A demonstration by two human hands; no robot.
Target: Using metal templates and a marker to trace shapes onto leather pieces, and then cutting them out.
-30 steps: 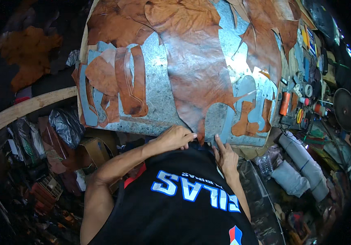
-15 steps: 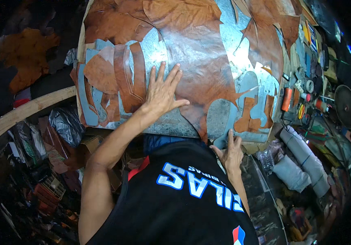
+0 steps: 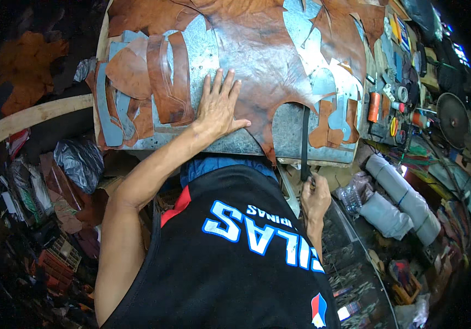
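Note:
My left hand [image 3: 220, 107] lies flat on a large brown leather hide [image 3: 257, 71], fingers stretched and thumb out to the side. The hide covers a grey metal-topped board [image 3: 235, 145] and hangs a pointed tip over its near edge. My right hand [image 3: 316, 198] is closed at the board's near edge, around the lower end of a long, narrow black strip [image 3: 304, 137]. The strip's upper part lies over the board, beside the hide's curved cut edge. Whether it is a strap or a stiff tool, I cannot tell.
Cut leather pieces [image 3: 128, 71] and grey-blue templates [image 3: 109, 109] lie on the board's left; more leather pieces [image 3: 320, 126] and a grey template [image 3: 338, 120] lie right. Beyond stand orange spools [image 3: 374, 107], tape rolls and a round fan [image 3: 456, 120]. Wrapped rolls [image 3: 403, 197] lie lower right.
My right hand has gone from spread fingers beside a grey curved piece to a closed grip on the black strip. My left hand stays flat on the hide. The view has shifted slightly.

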